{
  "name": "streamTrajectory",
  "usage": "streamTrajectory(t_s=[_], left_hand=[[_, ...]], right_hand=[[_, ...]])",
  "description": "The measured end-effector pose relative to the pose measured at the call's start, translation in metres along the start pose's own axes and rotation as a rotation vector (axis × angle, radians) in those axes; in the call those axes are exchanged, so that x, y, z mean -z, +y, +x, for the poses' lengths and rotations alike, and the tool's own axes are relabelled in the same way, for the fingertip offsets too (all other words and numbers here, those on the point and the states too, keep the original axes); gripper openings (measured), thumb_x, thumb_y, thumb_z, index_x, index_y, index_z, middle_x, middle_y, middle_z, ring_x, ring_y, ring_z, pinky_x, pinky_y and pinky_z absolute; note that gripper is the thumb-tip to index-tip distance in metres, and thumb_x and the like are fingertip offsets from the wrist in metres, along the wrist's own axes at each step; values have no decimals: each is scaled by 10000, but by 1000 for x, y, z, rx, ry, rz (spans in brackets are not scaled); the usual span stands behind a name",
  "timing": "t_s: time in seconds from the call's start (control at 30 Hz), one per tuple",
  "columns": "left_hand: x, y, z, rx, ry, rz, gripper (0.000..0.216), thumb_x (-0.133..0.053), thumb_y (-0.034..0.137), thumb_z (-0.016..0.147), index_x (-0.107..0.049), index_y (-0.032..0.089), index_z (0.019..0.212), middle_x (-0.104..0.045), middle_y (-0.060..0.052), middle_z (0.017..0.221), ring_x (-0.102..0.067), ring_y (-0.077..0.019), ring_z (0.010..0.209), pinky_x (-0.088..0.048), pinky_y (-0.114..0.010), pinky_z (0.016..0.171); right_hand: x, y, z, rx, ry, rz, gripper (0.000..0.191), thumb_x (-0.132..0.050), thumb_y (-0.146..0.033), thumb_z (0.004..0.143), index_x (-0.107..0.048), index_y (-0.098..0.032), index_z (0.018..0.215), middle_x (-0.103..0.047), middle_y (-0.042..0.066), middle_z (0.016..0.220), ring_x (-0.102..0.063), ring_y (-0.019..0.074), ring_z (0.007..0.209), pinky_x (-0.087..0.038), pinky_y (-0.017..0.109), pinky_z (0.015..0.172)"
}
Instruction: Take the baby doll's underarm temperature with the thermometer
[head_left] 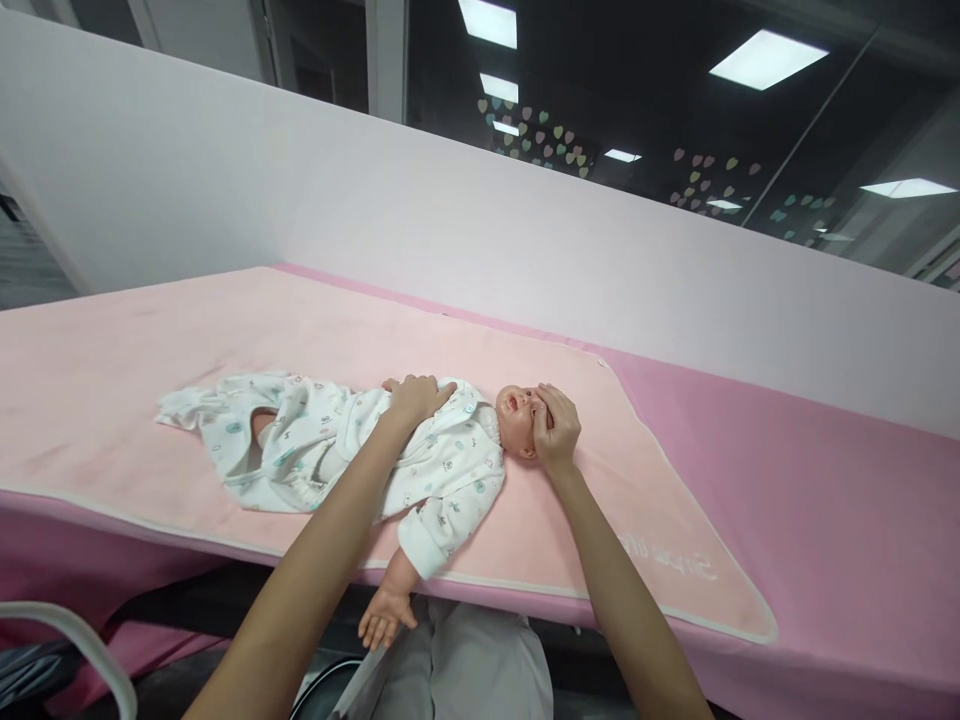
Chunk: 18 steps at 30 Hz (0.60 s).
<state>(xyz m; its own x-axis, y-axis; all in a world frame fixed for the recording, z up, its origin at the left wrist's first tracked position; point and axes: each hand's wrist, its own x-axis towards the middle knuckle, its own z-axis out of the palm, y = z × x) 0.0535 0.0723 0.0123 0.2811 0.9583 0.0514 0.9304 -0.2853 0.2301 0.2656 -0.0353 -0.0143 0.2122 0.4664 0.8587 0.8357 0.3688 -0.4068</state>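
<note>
at the far left the doll [454, 460], on its back on the tabletop, begins with the limp ends of its outfit [292, 450]; the soft, printed white cloth bunches in loose folds, probably because the legs fill it poorly, and a gap bares a patch of smooth, skin-toned leg. beneath spreads a matte peach blanket [375, 335] with a pale bound edge, perhaps there to cushion the body.

next, the left hand [420, 397] lies across the front of the chest, palm down, thumb spread towards the head, likely to steady the trunk; it does not seem to grasp anything. below it, a quilted-looking cuff gives way to the doll's arm [401, 575], glossy and moulded, its splayed fingers hanging past the near edge.

further right, the rounded, hard-looking head rests on the blanket, mouth open. the right hand [557, 425] curves over its forehead, fingers together and bent, presumably to keep it from rolling; whether it squeezes, i cannot tell.

at the far right, the blanket's rounded corner, with pale lettering [697, 568] reading backwards, overlaps a smooth pink cover [810, 490].
</note>
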Motion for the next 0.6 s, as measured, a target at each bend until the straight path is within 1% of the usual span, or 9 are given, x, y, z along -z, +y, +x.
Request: streamTrajectory(t_s=[0.1, 0.23, 0.3, 0.4, 0.5, 0.6], left_hand=[[0, 0, 0, 11, -5, 3, 638, -223, 575, 812, -612, 129, 1052, -619, -206, 1089, -504, -358, 1055, -266, -614, 896], [0, 0, 1, 15, -3, 12, 634, -221, 573, 810, -619, 132, 1033, -622, -201, 1088, -509, -357, 1054, -273, -606, 898], [-1, 0, 2, 18, -6, 15, 633, -220, 575, 808, -618, 137, 1034, -622, -197, 1091, -512, -354, 1051, -268, -610, 903], [-3, -2, 4, 19, -2, 19, 641, -217, 582, 803, -613, 142, 1047, -621, -198, 1095, -511, -358, 1057, -261, -617, 908], [-5, -3, 5, 3, 6, 20, 666, -200, 593, 803, -609, 130, 1054, -618, -206, 1093, -512, -362, 1055, -265, -621, 902], [-5, -3, 5, 0, 8, 16, 663, -201, 591, 801, -611, 129, 1042, -623, -206, 1081, -517, -357, 1046, -273, -617, 898]], right_hand=[[-2, 0, 1, -72, 48, 62, 280, -414, -296, 845, -665, -206, 930, -675, 75, 1018, -578, 198, 1055, -412, 388, 967], [-4, 0, 0, -259, 115, 171, 306, -413, -335, 840, -660, -189, 945, -657, 84, 1063, -578, 191, 1046, -418, 364, 961], [-5, 1, -1, -324, 138, 218, 314, -415, -350, 835, -661, -186, 939, -655, 82, 1065, -579, 192, 1042, -420, 358, 958], [-5, 2, -1, -358, 169, 255, 317, -415, -355, 831, -669, -179, 902, -666, 80, 1031, -593, 196, 1015, -430, 350, 942], [-4, 1, 0, -345, 196, 255, 314, -413, -344, 829, -676, -176, 866, -675, 85, 994, -608, 200, 985, -445, 346, 919], [-1, 0, 0, -330, 192, 236, 309, -406, -335, 823, -677, -187, 839, -678, 84, 976, -607, 206, 989, -446, 355, 919]])
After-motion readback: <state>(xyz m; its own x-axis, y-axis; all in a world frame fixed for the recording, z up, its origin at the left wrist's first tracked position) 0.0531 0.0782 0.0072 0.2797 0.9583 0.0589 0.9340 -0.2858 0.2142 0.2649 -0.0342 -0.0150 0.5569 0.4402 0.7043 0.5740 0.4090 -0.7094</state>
